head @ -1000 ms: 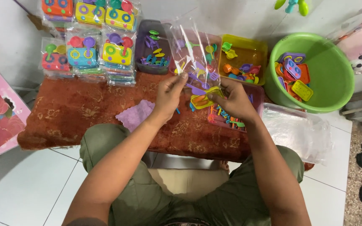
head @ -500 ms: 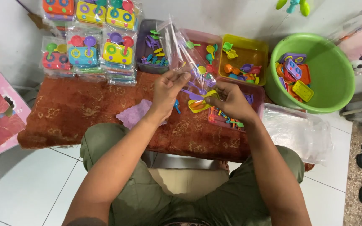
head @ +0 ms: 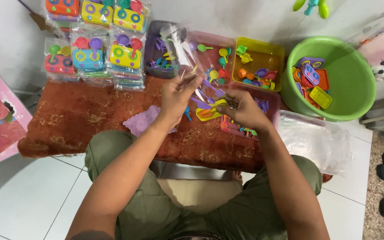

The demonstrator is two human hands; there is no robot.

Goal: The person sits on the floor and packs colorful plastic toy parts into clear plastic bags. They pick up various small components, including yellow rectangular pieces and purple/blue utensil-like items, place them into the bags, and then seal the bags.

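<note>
My left hand (head: 178, 95) pinches the lower edge of a clear plastic bag (head: 184, 53) that stands up and leans to the left above the red patterned cloth (head: 81, 118). My right hand (head: 242, 109) grips small plastic toy utensils, a yellow toy plate (head: 210, 113) and a purple fork (head: 213, 90), at the bag's mouth. A blue toy piece (head: 186, 114) lies just under my left hand. A purple toy piece (head: 142, 121) rests on the cloth by my left wrist.
Stacks of bagged toy sets (head: 95, 44) sit at the back left. A purple tray (head: 156, 55), a pink tray (head: 212, 55) and a yellow tray (head: 261, 62) hold loose toy parts. A green basin (head: 352, 75) stands right, a pile of clear bags (head: 314, 140) below it.
The clear bag has been lifted and tilted further to the left. My left hand rose with it, and my right hand moved up to the bag's mouth with the toy pieces.
</note>
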